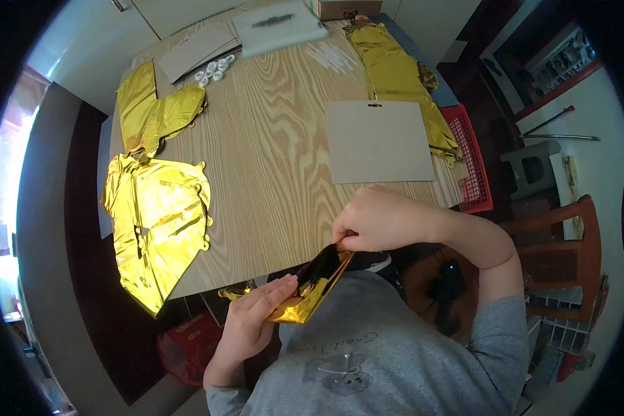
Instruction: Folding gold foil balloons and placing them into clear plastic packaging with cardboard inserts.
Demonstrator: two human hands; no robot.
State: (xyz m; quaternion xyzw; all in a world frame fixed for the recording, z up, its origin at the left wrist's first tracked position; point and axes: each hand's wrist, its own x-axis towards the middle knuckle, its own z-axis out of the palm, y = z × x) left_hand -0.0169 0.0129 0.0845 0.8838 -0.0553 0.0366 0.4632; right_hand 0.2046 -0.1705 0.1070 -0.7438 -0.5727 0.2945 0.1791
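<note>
Over the table's front edge, close to my shirt, I hold a folded gold foil balloon (299, 309). My left hand (251, 317) grips its lower left part, thumb hidden and fingers lying over the foil. At its upper right corner my right hand (380, 218) pinches the edge between thumb and curled fingers. The foil between the hands is tilted, with a dark reflection on it. Two more flat gold foil balloons, a near one (177, 211) and a far one (137, 104), lie along the table's left side. A light grey card (380, 142) with a hanging slot lies beyond my right hand.
More gold foil (395, 76) lies along the wooden table's (277, 139) right side, beside a red basket (475, 163). Farther back are white rolls (213, 70), white sticks (331, 57), stacked cards (197, 50), a whitish plastic pack (281, 35) and a cardboard box (347, 8). A wooden chair (588, 249) stands right.
</note>
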